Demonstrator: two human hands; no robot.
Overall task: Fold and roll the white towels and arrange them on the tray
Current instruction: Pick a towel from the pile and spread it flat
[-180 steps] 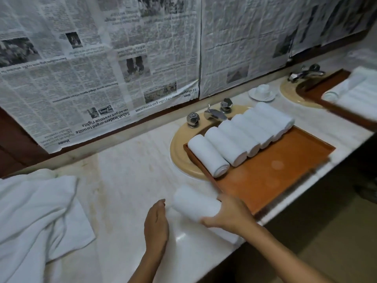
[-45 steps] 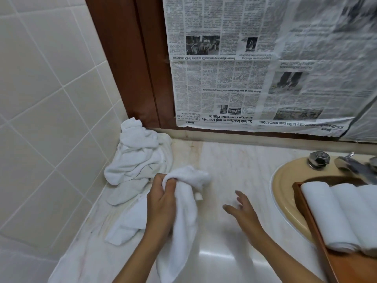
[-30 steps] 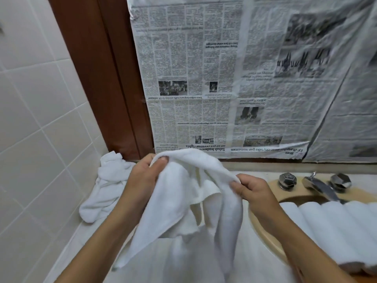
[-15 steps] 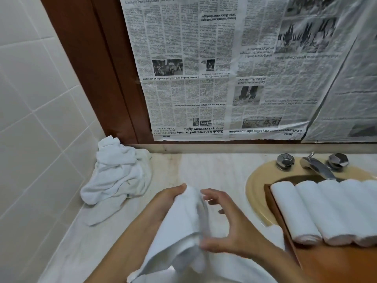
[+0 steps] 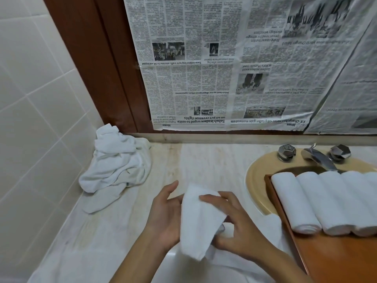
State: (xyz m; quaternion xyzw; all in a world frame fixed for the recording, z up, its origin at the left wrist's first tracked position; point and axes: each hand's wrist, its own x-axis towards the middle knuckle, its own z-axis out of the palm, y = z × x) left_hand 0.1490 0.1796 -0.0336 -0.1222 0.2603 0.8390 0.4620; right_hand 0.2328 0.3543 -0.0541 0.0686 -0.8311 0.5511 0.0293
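A white towel [image 5: 199,223] is held folded between my hands just above the marble counter, and its lower part spreads over the counter beneath them. My left hand [image 5: 164,218] lies flat against the towel's left side with the thumb lifted off it; its fingers are hidden behind the cloth. My right hand [image 5: 239,227] pinches the towel's right edge, fingers on top and thumb below. At the right, the wooden tray [image 5: 336,260] carries several rolled white towels [image 5: 295,203] side by side.
A heap of loose white towels [image 5: 117,166] fills the back left corner against the tiled wall. The tray rests over a yellow sink [image 5: 255,180] with a chrome tap [image 5: 318,158]. Newspaper [image 5: 224,68] covers the wall behind.
The view swung left to the towel heap, where my left hand picked up a towel. Both hands shook it open in the air, then lowered it toward the counter, folded.
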